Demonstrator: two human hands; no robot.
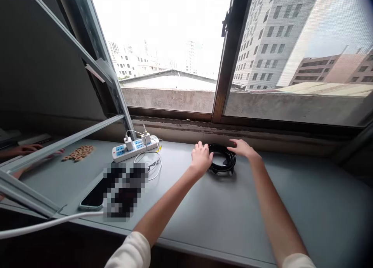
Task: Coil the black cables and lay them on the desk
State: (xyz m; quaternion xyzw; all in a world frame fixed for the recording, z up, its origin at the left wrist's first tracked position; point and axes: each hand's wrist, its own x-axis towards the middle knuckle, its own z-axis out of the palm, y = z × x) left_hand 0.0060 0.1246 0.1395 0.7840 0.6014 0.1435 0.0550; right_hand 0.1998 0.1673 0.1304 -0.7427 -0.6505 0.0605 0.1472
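Observation:
A coiled black cable (230,159) lies on the grey tabletop (204,213) below the window. My left hand (201,157) is at the coil's left edge, fingers bent but apart, with nothing visibly held. At the coil's upper right is my right hand (241,148), its thumb and fingers spread and nothing between them. Whether either hand touches the cable is hard to tell. A connector shows inside the ring.
Left of the coil are a white power strip (135,147) with plugs and white cables, a phone (97,192) and a pixelated patch. Beyond the metal frame (67,141) lie small wooden pieces (78,153) and another person's hands (29,149).

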